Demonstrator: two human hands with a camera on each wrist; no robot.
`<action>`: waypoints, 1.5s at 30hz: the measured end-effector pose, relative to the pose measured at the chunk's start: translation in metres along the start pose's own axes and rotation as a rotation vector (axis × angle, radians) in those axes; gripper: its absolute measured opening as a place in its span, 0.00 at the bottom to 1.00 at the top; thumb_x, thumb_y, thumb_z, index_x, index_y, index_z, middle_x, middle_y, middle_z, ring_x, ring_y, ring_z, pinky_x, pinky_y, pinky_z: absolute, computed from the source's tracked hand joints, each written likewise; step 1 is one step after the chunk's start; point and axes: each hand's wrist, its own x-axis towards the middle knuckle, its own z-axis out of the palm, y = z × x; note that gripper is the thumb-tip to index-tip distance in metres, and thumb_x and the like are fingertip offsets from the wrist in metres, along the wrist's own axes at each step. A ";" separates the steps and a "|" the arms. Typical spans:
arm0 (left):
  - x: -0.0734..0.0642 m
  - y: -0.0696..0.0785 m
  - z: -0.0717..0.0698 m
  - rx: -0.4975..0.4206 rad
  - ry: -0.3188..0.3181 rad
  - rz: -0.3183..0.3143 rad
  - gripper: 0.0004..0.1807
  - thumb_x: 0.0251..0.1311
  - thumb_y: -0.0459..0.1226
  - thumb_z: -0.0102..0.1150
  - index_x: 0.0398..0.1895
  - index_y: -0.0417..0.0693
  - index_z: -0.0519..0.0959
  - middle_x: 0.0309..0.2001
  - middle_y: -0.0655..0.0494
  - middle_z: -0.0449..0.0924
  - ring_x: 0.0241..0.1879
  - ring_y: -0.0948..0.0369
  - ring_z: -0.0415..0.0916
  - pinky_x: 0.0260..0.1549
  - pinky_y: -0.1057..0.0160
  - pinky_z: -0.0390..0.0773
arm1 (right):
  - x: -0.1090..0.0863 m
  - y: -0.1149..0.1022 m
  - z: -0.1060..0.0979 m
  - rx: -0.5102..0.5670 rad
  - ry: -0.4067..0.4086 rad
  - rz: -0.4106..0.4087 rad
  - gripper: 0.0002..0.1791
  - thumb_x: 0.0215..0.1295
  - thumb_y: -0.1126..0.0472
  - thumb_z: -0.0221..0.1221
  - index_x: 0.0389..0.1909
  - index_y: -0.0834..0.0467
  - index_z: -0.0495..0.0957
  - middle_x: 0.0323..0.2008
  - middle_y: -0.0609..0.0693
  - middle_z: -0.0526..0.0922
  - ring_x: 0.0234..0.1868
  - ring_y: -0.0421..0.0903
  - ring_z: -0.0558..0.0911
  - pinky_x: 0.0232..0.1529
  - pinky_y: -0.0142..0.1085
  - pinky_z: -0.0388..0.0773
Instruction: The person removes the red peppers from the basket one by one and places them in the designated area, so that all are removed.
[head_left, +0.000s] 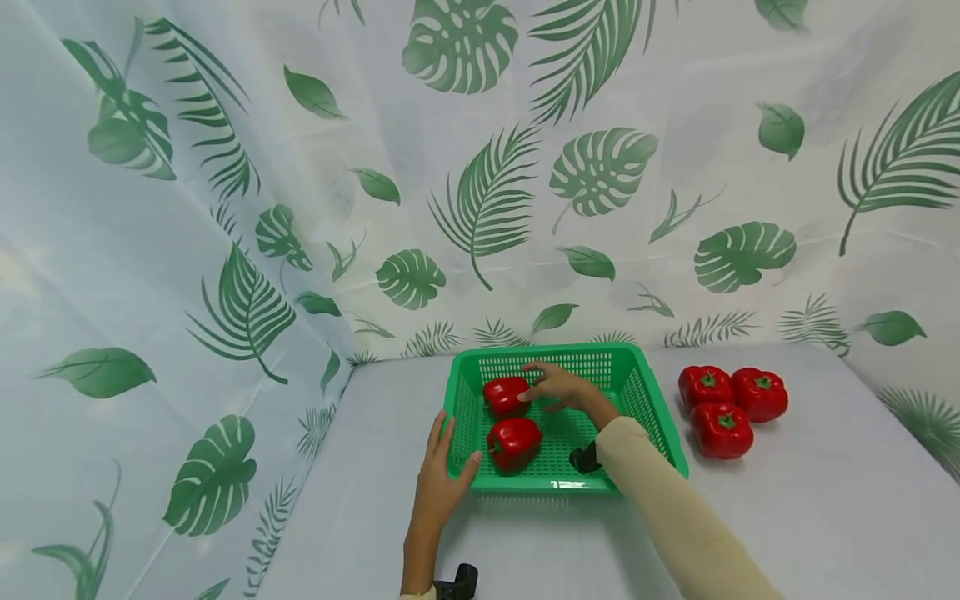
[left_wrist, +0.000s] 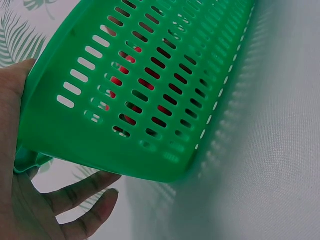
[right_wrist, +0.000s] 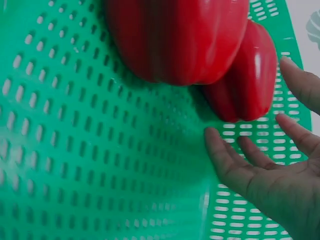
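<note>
A green slotted plastic basket (head_left: pixel 637 367) stands on the white table with two red bell peppers inside, a far one (head_left: pixel 507 396) and a near one (head_left: pixel 514 444). My left hand (head_left: pixel 440 487) holds its front left corner, thumb over the front rim and fingers along the left side. Over the basket reaches my right hand (head_left: pixel 558 387), its fingers spread and nothing in its grasp. In the right wrist view, fingertips (right_wrist: pixel 212 137) lie just beside the smaller-looking pepper (right_wrist: pixel 247 75), while the other pepper (right_wrist: pixel 175 40) overlaps it.
Three more red bell peppers (head_left: pixel 722 430) sit close together on the table (head_left: pixel 817 500), right of the basket. Leaf-patterned sheeting (head_left: pixel 510 308) hangs behind the table and along its left side.
</note>
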 end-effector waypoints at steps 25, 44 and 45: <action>0.000 -0.002 0.003 0.004 -0.014 -0.017 0.41 0.64 0.57 0.55 0.75 0.47 0.58 0.78 0.53 0.49 0.75 0.50 0.53 0.63 0.38 0.66 | 0.012 0.007 0.015 0.143 0.044 0.026 0.38 0.60 0.67 0.64 0.71 0.60 0.60 0.67 0.67 0.64 0.67 0.67 0.67 0.51 0.56 0.79; -0.001 0.002 0.000 -0.001 -0.009 -0.038 0.41 0.64 0.57 0.56 0.75 0.48 0.59 0.78 0.55 0.48 0.75 0.49 0.54 0.62 0.36 0.67 | 0.021 0.009 0.026 0.100 0.116 0.044 0.38 0.57 0.65 0.67 0.66 0.65 0.59 0.64 0.68 0.65 0.64 0.66 0.68 0.50 0.56 0.80; 0.000 0.002 0.000 -0.003 -0.009 -0.038 0.41 0.64 0.57 0.56 0.75 0.47 0.59 0.78 0.55 0.48 0.75 0.49 0.54 0.62 0.36 0.66 | 0.021 0.009 0.026 0.093 0.120 0.047 0.38 0.57 0.65 0.67 0.65 0.65 0.60 0.64 0.68 0.65 0.64 0.66 0.68 0.50 0.56 0.80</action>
